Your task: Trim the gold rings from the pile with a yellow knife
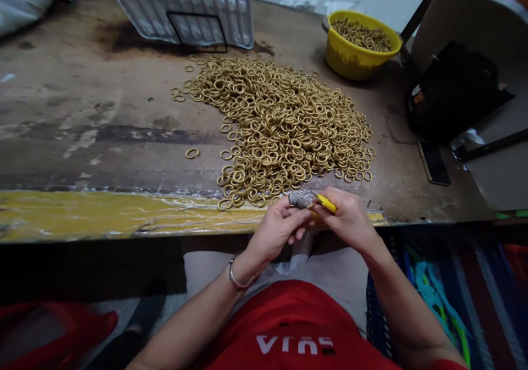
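A big heap of gold-coloured rings [280,122] lies on the worn wooden table [82,111]. At the table's near edge my right hand [348,219] is closed round a small yellow-handled tool [325,203] with a grey, dirty tip. My left hand [276,227], a metal bangle on its wrist, has its fingers pinched against that grey tip. Whether a ring sits between the fingers is hidden. Both hands hover just in front of the heap.
A yellow bowl [358,45] full of rings stands at the back right. A grey plastic crate [185,7] is at the back. A black bag [449,89] and a phone [434,163] lie to the right. Loose rings [192,152] lie left of the heap.
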The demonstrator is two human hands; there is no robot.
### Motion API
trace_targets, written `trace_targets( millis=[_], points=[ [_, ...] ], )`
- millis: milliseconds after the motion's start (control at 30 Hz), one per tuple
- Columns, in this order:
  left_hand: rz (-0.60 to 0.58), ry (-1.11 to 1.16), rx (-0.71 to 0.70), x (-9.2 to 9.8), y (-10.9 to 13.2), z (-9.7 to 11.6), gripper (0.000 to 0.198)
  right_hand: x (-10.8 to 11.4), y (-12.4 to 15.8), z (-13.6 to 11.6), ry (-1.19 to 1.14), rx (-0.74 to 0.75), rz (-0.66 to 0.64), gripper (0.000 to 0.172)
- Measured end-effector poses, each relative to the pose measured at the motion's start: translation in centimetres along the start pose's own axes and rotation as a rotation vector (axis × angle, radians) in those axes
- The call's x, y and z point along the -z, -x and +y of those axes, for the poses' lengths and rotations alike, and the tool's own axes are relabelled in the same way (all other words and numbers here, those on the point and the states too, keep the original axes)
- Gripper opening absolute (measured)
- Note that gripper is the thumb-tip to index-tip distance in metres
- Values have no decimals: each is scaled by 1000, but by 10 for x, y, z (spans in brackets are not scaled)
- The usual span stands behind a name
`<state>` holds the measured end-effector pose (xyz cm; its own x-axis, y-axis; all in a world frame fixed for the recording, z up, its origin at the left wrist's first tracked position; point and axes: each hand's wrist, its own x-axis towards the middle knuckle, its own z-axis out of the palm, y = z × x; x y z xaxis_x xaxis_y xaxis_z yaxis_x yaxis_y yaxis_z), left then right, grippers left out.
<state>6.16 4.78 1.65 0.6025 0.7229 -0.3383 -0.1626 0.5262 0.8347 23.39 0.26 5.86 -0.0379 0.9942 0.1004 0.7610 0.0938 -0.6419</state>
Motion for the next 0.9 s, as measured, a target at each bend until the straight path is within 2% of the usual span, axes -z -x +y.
trace_targets(
  millis=[200, 367, 567, 633, 700, 767, 800, 900],
  points=[
    [-13, -4, 11, -3, 7, 5, 40, -1, 16, -5, 22, 77, 60, 12],
    [-17, 39, -12, -5, 10, 4, 38, -8, 29, -6, 285, -62, 10, 33],
    [-22, -26, -53, -5, 7, 1, 31, -20, 31, -11, 505, -113, -36, 30],
    [-15, -67, -74, -3, 11, 3, 27, -20, 27, -5, 553, -107, -51, 31],
    [-29, -92, -95, -1, 19, 7, 23, -15, 21, 8, 634, -205, -57, 31],
    [-97, -75, -97, 2, 28, 12, 24, -7, 13, 26, 721, -384, -18, 29],
    [-140, -50, -87, 3, 32, 13, 26, -3, 8, 34, 723, -423, 25, 27],
    [-181, 77, -49, 5, 33, 13, 36, 2, -10, 47, 606, -271, 199, 29]
  ],
)
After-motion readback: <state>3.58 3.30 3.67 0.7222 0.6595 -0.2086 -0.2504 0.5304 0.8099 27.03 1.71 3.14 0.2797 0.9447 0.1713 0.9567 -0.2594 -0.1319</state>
